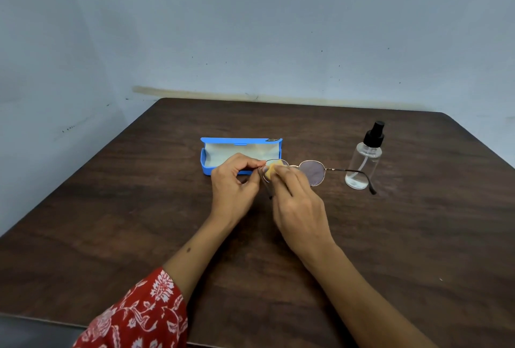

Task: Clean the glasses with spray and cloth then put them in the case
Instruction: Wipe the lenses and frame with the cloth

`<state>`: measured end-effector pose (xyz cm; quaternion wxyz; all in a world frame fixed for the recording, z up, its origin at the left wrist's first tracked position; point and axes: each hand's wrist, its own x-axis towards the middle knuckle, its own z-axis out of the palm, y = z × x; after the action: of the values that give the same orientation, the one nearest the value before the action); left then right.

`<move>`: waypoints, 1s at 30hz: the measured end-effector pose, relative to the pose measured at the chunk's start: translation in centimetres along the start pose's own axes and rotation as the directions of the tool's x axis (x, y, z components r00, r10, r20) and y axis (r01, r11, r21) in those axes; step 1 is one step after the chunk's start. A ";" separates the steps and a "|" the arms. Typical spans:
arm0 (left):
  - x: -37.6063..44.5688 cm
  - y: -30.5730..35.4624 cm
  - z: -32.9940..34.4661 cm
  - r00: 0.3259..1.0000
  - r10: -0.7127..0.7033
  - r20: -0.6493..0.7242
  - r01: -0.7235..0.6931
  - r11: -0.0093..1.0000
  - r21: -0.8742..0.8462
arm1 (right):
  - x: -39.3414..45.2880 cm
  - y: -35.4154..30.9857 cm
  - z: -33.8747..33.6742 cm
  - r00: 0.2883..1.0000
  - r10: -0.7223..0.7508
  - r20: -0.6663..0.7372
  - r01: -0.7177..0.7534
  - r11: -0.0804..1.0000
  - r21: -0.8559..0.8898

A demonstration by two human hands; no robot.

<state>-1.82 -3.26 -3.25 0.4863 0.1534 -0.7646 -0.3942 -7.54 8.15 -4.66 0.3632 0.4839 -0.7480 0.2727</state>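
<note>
Red sleeve (142, 317) with white floral print on left forearm; right forearm bare; no rings or watch on either hand.

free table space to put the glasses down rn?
Bare table left of the left hand, and the far strip between the blue case and the wall. Also right of the spray bottle. Crowded at centre: case, glasses, right hand with the yellow cloth.

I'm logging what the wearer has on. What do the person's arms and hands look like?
The left arm wears a loose red sleeve with a white floral print, ending below the elbow. The right arm shows no sleeve. Both the left hand and right hand are bare, without gloves.
</note>
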 end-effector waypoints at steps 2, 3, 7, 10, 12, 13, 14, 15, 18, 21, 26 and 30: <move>0.0 0.0 -0.1 1.000 0.005 0.003 -0.005 1.000 -0.001 | 0.1 -0.2 0.0 0.999 -0.040 0.010 0.040 0.999 0.021; 0.0 0.0 -0.1 1.000 0.003 0.006 -0.003 1.000 -0.005 | 0.1 -0.2 0.1 0.999 -0.043 0.003 0.043 0.999 0.016; 0.0 0.1 0.0 1.000 0.011 0.024 -0.010 1.000 -0.017 | 0.4 0.5 0.2 0.999 0.034 -0.038 -0.037 0.997 -0.066; -0.2 0.1 0.0 0.999 0.008 0.036 -0.007 1.000 -0.026 | 0.4 0.6 0.2 0.998 0.054 -0.026 -0.055 0.997 -0.059; -0.2 0.0 0.0 0.999 0.005 0.033 -0.004 1.000 -0.028 | 0.3 0.2 0.0 1.000 0.022 -0.010 -0.022 1.000 -0.005; -0.2 0.0 0.0 0.999 0.005 0.031 -0.004 1.000 -0.029 | 0.2 0.0 -0.2 1.000 0.005 0.000 -0.005 1.000 0.020; -0.1 0.1 0.0 1.000 0.012 0.028 -0.011 1.000 -0.025 | 0.2 -0.1 -0.3 1.000 -0.015 0.006 0.014 0.999 0.039; -0.1 0.1 0.0 0.999 0.022 0.024 -0.021 1.000 -0.019 | 0.2 -0.2 -0.4 1.000 -0.031 0.005 0.031 0.998 0.049; 0.0 0.2 -0.1 0.999 0.038 0.015 -0.038 0.999 -0.011 | 0.5 -0.2 -0.3 0.999 -0.016 -0.033 0.017 1.000 0.025; -0.1 0.2 -0.1 0.999 0.044 0.010 -0.043 0.999 -0.005 | 0.8 0.2 -0.1 0.997 0.042 -0.062 -0.044 0.999 -0.028; -0.1 0.2 -0.1 0.999 0.038 0.018 -0.038 0.999 -0.004 | 0.3 -0.1 -0.4 1.000 0.016 -0.009 -0.016 1.000 0.009; 0.1 0.1 -0.2 0.999 0.039 0.005 -0.039 0.999 0.012 | 0.3 -0.3 -0.3 1.000 -0.022 0.011 0.022 0.999 0.029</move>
<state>-1.67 -3.40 -3.09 0.4911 0.1403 -0.7709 -0.3805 -7.28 8.13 -4.22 0.3549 0.4990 -0.7405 0.2768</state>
